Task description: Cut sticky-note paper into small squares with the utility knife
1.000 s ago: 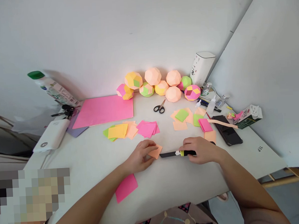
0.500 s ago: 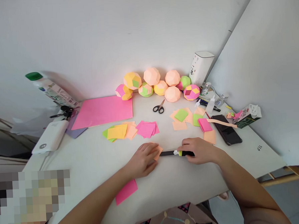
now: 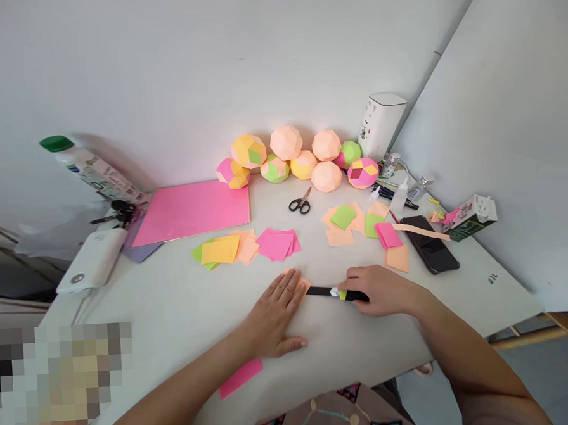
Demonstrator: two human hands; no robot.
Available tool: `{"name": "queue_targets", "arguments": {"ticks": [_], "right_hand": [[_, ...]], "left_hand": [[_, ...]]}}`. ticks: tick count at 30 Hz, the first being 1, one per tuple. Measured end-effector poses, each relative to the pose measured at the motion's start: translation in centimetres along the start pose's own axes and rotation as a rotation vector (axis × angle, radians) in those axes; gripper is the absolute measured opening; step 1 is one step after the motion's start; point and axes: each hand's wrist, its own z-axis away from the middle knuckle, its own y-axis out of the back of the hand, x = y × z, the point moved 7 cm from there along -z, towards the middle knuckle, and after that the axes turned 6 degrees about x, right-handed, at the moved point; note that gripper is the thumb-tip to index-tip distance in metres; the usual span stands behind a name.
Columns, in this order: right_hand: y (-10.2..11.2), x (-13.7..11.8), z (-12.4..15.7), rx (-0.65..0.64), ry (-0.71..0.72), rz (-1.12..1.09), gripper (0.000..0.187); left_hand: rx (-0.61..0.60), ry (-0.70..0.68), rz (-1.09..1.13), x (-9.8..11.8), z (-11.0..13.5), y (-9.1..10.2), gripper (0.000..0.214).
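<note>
My left hand (image 3: 277, 311) lies flat with its fingers stretched out, pressing a small peach paper (image 3: 302, 289) onto the table; most of that paper is hidden beneath the fingers. From the right, my right hand (image 3: 381, 290) grips the black and yellow handle of a knife (image 3: 321, 291). Its dark blade points left, and the tip goes out of sight at the peach paper; whether it lies inside a fold I cannot tell. A pink paper (image 3: 242, 377) rests near my left forearm, partly covered by it.
Behind my hands lie yellow (image 3: 220, 249), pink (image 3: 277, 244) and green (image 3: 344, 217) papers, plus scissors (image 3: 300, 202). Several faceted paper balls (image 3: 286, 142) line the wall. A large pink sheet (image 3: 193, 211) is at left; a phone (image 3: 430, 246) and glue bottle (image 3: 399, 197) are at right.
My left hand has flattened out on the peach paper, its thumb now spread away toward me. The right hand keeps its grip on the knife, nearly unmoved. The view has shifted slightly.
</note>
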Motion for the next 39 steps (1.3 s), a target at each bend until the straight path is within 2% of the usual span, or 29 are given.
{"name": "queue_targets", "arguments": {"ticks": [5,17,27,34,39], "right_hand": [[0.2,0.0,0.2,-0.02,-0.029,-0.001,0.04],[-1.0,-1.4,-0.4,-0.048,-0.029,0.049,0.037],[-0.1,-0.6,0.3,-0.064,-0.092,0.011,0.035],[-0.6,-1.1,-0.5,-0.004,-0.041,0.076,0.038],[-0.5,-0.6,-0.4,0.017,-0.067,0.085,0.036]], "left_hand": [[-0.015,-0.007,0.03,0.1,0.0,0.0,0.101],[-0.048,-0.034,0.049,0.7,0.1,-0.2,0.104],[-0.043,-0.037,0.091,0.8,-0.1,0.0,0.104],[-0.044,-0.03,0.097,0.9,-0.1,0.1,0.104],[-0.042,-0.038,0.087,0.9,0.0,0.1,0.104]]}}
